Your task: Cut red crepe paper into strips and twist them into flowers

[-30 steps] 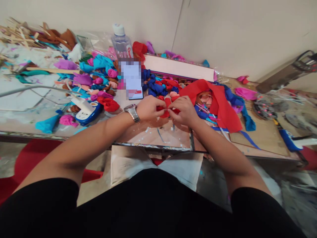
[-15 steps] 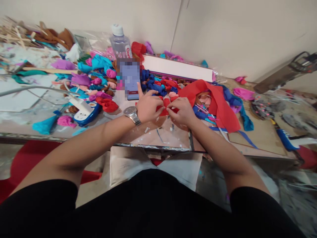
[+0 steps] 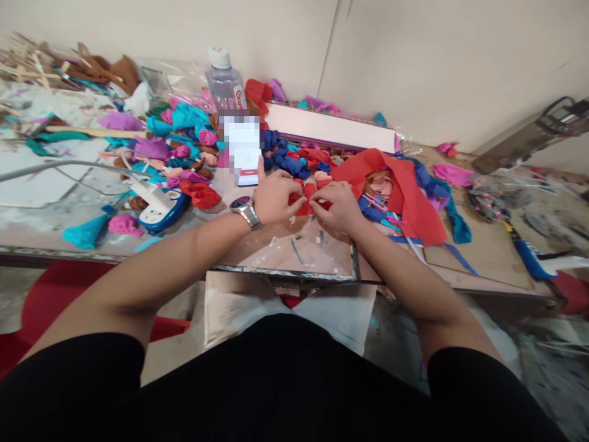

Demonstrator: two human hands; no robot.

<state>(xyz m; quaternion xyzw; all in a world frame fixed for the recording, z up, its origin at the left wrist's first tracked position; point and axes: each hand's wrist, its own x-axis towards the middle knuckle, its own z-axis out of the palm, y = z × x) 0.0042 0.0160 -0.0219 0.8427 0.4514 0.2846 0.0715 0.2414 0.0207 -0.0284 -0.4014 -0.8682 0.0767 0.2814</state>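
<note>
Between my two hands is a strip of red crepe paper [image 3: 409,209], its long loose part looping out to the right over the pile. My left hand [image 3: 278,197], with a metal watch [image 3: 246,210] on the wrist, pinches the strip's near end between thumb and fingers; its index finger points up by the phone's lower edge. My right hand [image 3: 338,207] pinches the same red paper close beside it, thumb and fingertips together. The exact fold under the fingertips is partly hidden. A phone [image 3: 248,177] with a lit, blurred screen leans beyond my left hand.
Rolled paper flowers [image 3: 289,162] in several colours lie beyond my hands. A plastic bottle [image 3: 225,83] and a long white box [image 3: 331,126] stand behind them. A blue-and-white power strip [image 3: 161,212] with a cable is at left, and wooden sticks [image 3: 34,61] lie far left.
The phone screen has turned from dim to bright. My left index finger has dropped slightly. Both hands stay at the red paper in nearly the same place.
</note>
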